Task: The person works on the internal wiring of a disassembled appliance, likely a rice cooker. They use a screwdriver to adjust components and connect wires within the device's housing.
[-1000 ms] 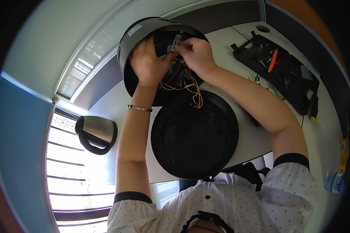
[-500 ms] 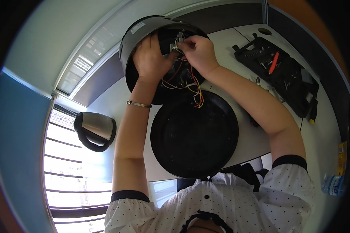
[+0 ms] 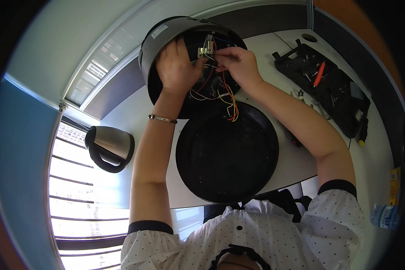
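A black round appliance housing [image 3: 166, 39] lies tipped on its side, its hollow inside facing me. In it are a small metal bracket-like part [image 3: 205, 51] and thin red, white and yellow wires [image 3: 233, 107]. My left hand [image 3: 174, 67] rests inside the housing with its fingers laid along the inner wall and its thumb stretched toward the metal part. My right hand [image 3: 238, 65] is at the right of that part, fingertips pinched on what looks like a wire. Nearer to me lies a round black pan-shaped cover [image 3: 227, 155], linked to the housing by the wires.
A steel kettle [image 3: 110, 147] with a black handle stands at the left by the window blinds. At the right lie an open black tool case [image 3: 321, 85], a red-handled tool [image 3: 319, 74] and a black-and-yellow screwdriver [image 3: 362, 132]. A plastic bottle [image 3: 386, 216] is at the right edge.
My right hand has moved slightly right and down, away from the metal part, which now shows more fully. My left hand stays in the housing.
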Action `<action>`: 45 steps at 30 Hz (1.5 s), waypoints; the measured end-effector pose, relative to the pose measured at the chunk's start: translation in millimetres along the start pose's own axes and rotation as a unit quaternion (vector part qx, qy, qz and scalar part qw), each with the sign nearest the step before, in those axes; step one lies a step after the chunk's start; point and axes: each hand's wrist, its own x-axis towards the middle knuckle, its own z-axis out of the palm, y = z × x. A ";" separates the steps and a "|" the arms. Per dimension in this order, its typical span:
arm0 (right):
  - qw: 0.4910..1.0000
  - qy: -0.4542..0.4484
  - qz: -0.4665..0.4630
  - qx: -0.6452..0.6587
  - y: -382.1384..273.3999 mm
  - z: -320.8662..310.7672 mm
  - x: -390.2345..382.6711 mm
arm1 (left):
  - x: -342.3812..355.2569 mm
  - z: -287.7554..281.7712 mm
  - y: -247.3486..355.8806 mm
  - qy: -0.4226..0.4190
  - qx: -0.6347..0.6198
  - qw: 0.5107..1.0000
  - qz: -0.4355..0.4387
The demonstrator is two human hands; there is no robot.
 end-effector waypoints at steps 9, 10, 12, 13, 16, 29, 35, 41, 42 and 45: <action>0.997 -0.026 -0.033 -0.062 7.3 -4.3 6.4 | 0.0 1.9 0.9 -0.003 0.000 1.000 -0.007; 0.997 -0.026 -0.044 -0.064 7.3 -4.4 6.4 | 0.0 2.2 1.0 0.000 0.000 1.000 -0.005; 0.990 -0.028 -0.085 -0.107 7.5 -4.7 7.3 | -0.6 2.1 0.5 0.003 0.002 1.000 -0.006; 0.982 -0.029 -0.114 -0.148 7.8 -6.3 9.4 | -0.9 2.1 0.2 0.005 0.003 1.000 -0.007; 0.967 -0.052 -0.157 -0.196 9.8 -12.1 16.9 | -0.3 2.2 1.6 0.001 0.000 1.000 -0.014; 0.959 -0.118 -0.149 -0.209 4.2 -18.2 19.1 | -1.6 3.4 -0.1 0.012 -0.005 1.000 -0.014; 0.950 -0.136 -0.179 -0.218 3.4 -19.8 23.0 | -1.4 1.1 1.2 -0.003 -0.013 1.000 -0.028; 0.960 -0.138 -0.139 -0.200 0.0 -18.2 24.6 | -2.8 1.6 0.7 -0.002 -0.033 0.999 -0.030; 0.959 -0.136 -0.145 -0.200 0.5 -18.6 24.6 | -2.5 0.9 1.3 -0.003 -0.032 0.999 -0.031; 0.956 -0.130 -0.162 -0.209 2.9 -20.3 23.3 | -1.1 0.2 1.9 -0.001 -0.032 0.999 -0.032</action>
